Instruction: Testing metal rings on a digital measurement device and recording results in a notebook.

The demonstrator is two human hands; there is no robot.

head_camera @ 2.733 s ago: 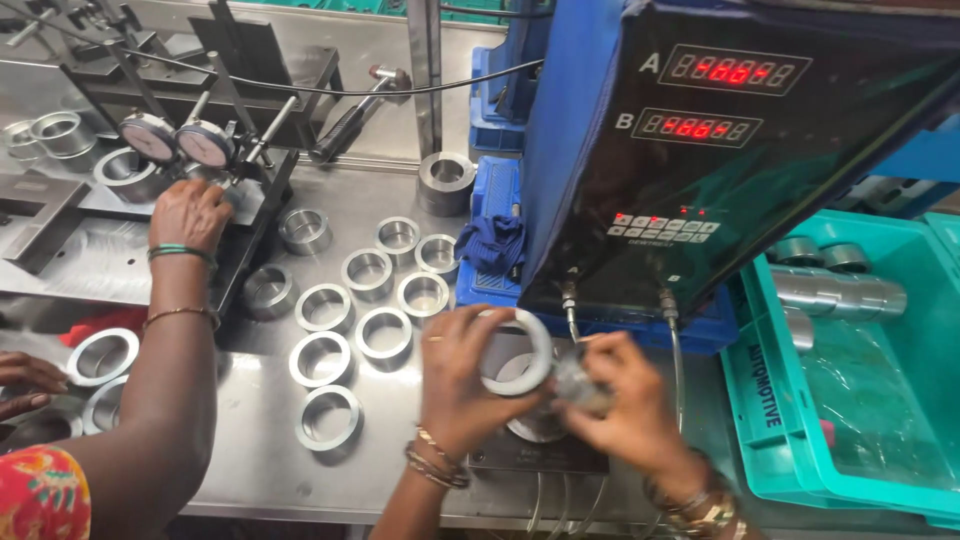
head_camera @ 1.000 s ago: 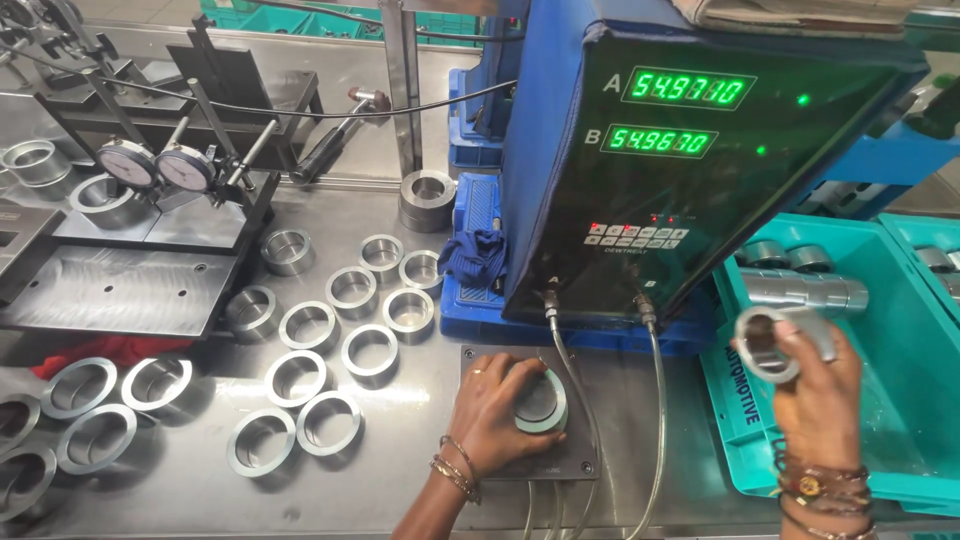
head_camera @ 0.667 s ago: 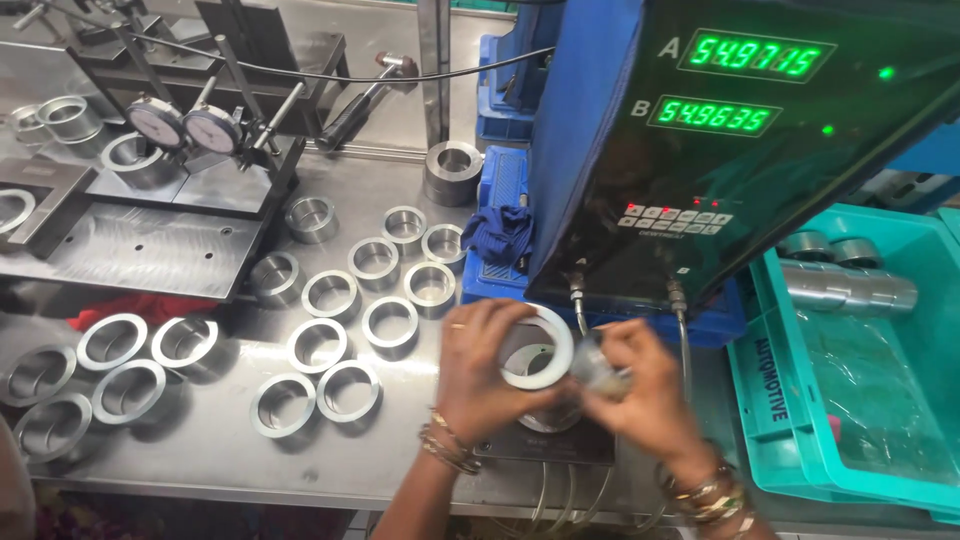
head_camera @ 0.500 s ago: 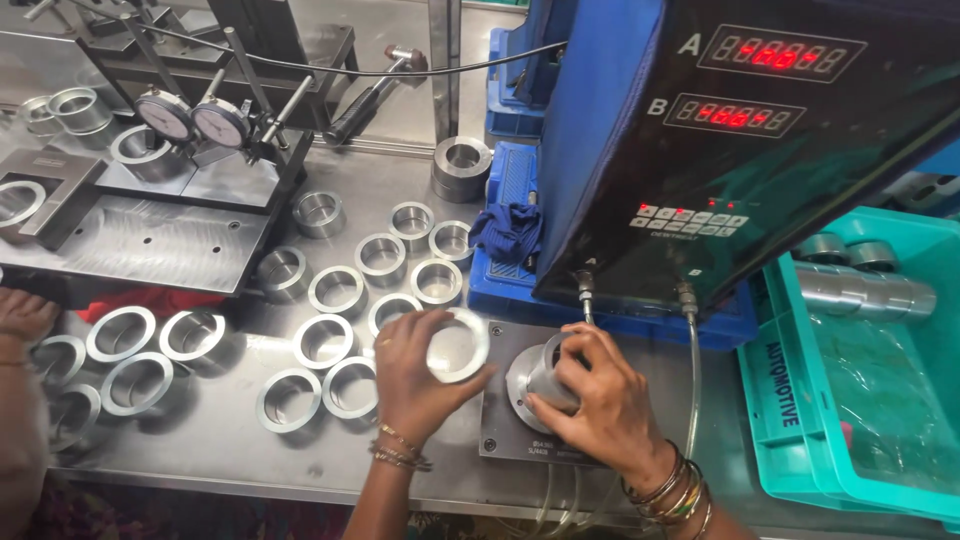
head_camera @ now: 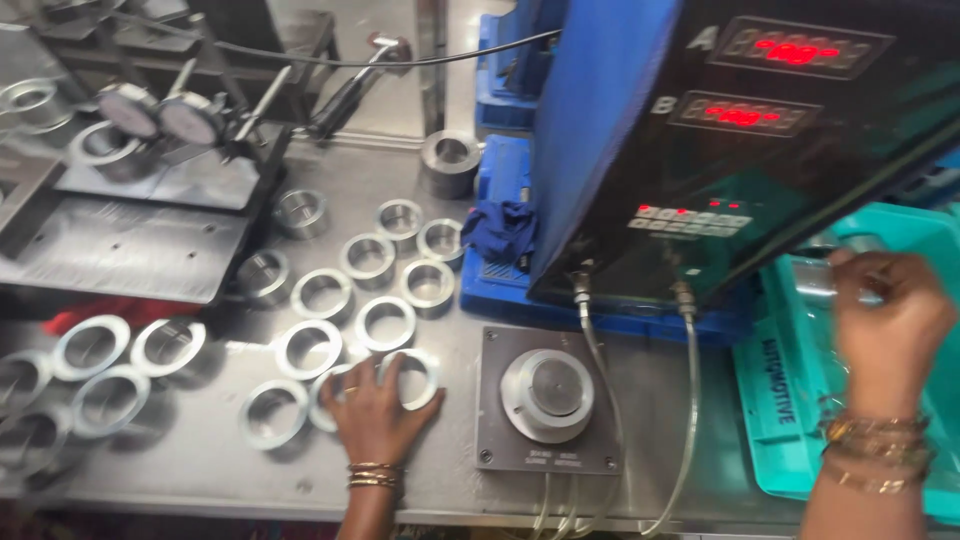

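Observation:
My left hand [head_camera: 375, 408] lies flat on the steel table [head_camera: 200, 470], fingers over a metal ring [head_camera: 412, 372] that sits among several similar rings. Right of it, a round gauge plug [head_camera: 547, 390] stands bare on its square base plate [head_camera: 500, 445]. My right hand [head_camera: 888, 322] is over the teal bin [head_camera: 785, 405] at the far right. Its fingers curl near a metal cylinder [head_camera: 812, 280] there, but motion blur hides whether it holds anything.
A dark and blue readout box [head_camera: 640, 150] with red digits stands behind the plug, with two hoses [head_camera: 690, 400] running down from it. A dial gauge fixture [head_camera: 160, 115] and a steel plate [head_camera: 120, 245] fill the left. More rings lie at the left edge.
My left hand carried a ring from near the plug down to the table among the others. My right hand left the plug and swung right to the teal bin. The plug now stands bare.

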